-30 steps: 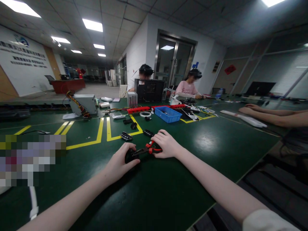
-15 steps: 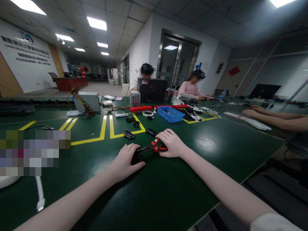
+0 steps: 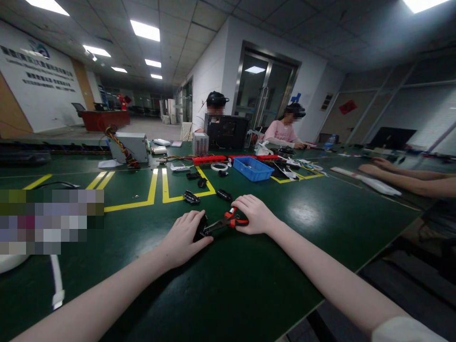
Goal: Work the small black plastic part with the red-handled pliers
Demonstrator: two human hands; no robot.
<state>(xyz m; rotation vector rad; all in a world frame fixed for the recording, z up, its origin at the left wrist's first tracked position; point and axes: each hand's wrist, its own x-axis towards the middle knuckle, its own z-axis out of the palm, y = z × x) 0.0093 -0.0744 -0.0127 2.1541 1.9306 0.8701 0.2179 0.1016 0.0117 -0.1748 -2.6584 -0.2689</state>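
Note:
My left hand (image 3: 185, 236) is closed around a small black plastic part (image 3: 202, 229) on the green table (image 3: 249, 285); its exact kind is hard to make out. In my right hand (image 3: 253, 213) are long-nose pliers with red and black handles (image 3: 233, 220). Their jaws point left, with the tips at the black part between my left thumb and fingers. Beyond my hands lie two more dark plastic pieces, one ribbed piece (image 3: 191, 197) on the left and one (image 3: 223, 194) nearer the pliers.
A blue bin (image 3: 252, 169) stands ahead, near a white cable coil (image 3: 219, 167) and red strips (image 3: 210, 160). Metal power supplies (image 3: 128, 148) and a black computer case (image 3: 228, 133) are farther back. Two people sit across the table; another person's forearms (image 3: 406, 175) rest at right.
The pliers' jaws have swung slightly downward at the left tip, onto the black part. My left hand has shifted a little left; my right hand has hardly moved.

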